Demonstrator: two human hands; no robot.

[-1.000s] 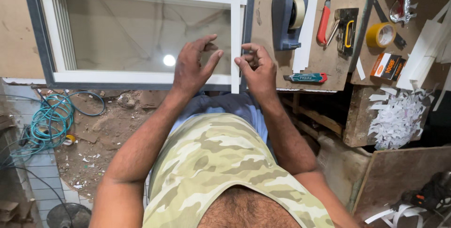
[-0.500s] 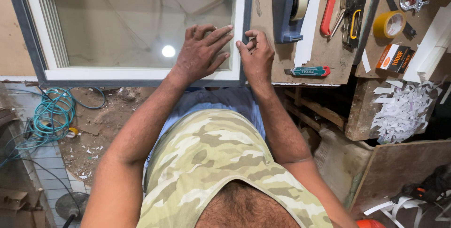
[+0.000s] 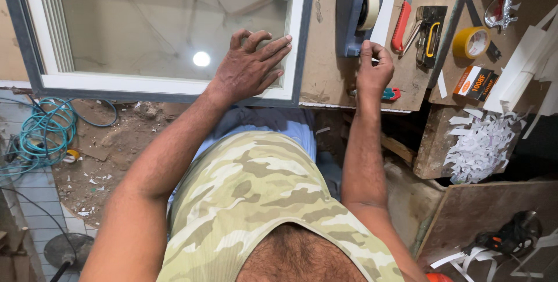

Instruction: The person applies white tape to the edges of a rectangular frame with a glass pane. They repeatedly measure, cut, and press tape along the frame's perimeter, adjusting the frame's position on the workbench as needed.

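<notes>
In the head view, the left hand [image 3: 251, 67] lies flat and open, palm down, fingers spread and pointing toward the upper right, on the lower right corner of a glazed window frame [image 3: 168, 86] that fills the upper left of the frame. It grips nothing; it only presses on the glass and the white inner border. The left forearm runs up from the lower left of the picture in a straight diagonal to the wrist.

The right hand [image 3: 372, 71] sits upper centre, just right of the window frame, its fingers curled inward at the foot of a blue tape dispenser [image 3: 357, 14]. The fingertips look pinched together at the dispenser's front edge; whether tape is between them cannot be told. The right forearm rises almost vertically from the lower centre.

Both things rest on a brown workbench [image 3: 325, 78]. To the right of the dispenser lie a white strip [image 3: 384, 14], a red utility knife [image 3: 401, 26], a yellow-handled stapler [image 3: 429, 35] and a roll of yellow tape [image 3: 471, 42]. White paper scraps [image 3: 479, 145] are heaped at right. A coiled green hose [image 3: 40, 136] lies on the floor at left.
</notes>
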